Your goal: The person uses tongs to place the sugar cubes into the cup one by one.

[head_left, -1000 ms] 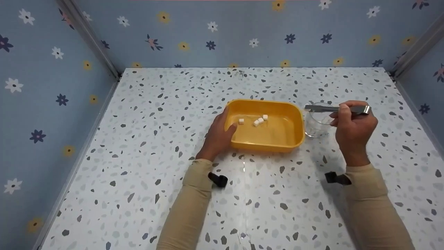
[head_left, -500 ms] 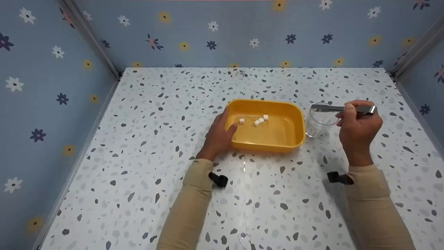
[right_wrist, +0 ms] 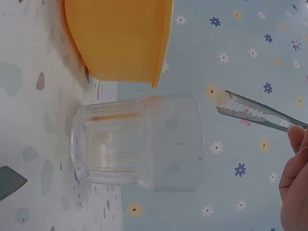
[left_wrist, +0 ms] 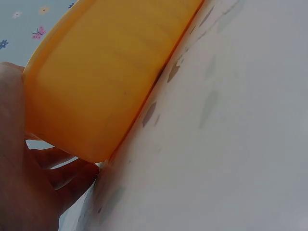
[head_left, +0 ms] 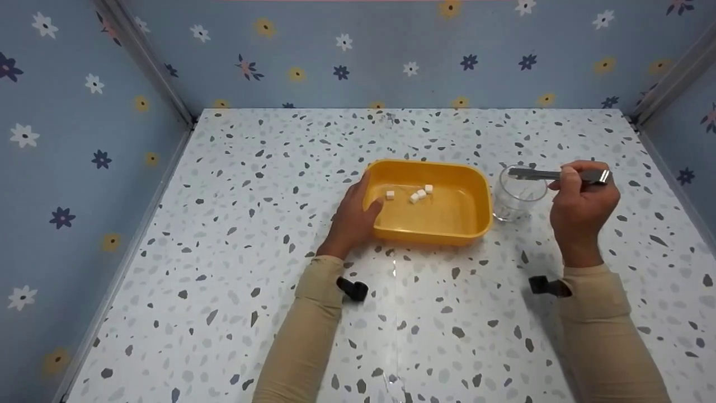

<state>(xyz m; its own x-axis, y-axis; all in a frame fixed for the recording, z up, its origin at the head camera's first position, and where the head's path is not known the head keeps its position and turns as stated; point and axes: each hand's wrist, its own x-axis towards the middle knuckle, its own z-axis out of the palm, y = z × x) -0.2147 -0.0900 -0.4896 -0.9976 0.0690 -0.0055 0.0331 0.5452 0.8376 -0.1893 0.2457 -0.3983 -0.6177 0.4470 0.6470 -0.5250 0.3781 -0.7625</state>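
Observation:
My left hand grips the left end of a yellow plastic tub, thumb over the rim and fingers along the outside wall. Several small white cubes lie inside the tub, one apart near my thumb. With my right hand I hold metal tongs level, their tips over the mouth of a clear glass. The right wrist view shows a white cube pinched between the serrated tips, above the glass rim. Something whitish shows low inside the glass in that view.
The glass stands close beside the tub's right end on a white speckled tabletop. Blue flowered panels rise behind the table and at both sides. Black wrist cameras are strapped to both sleeves.
My right hand has moved a little to the right, bringing the tong tips from the gap between tub and glass to over the glass. My left hand and the tub stay put.

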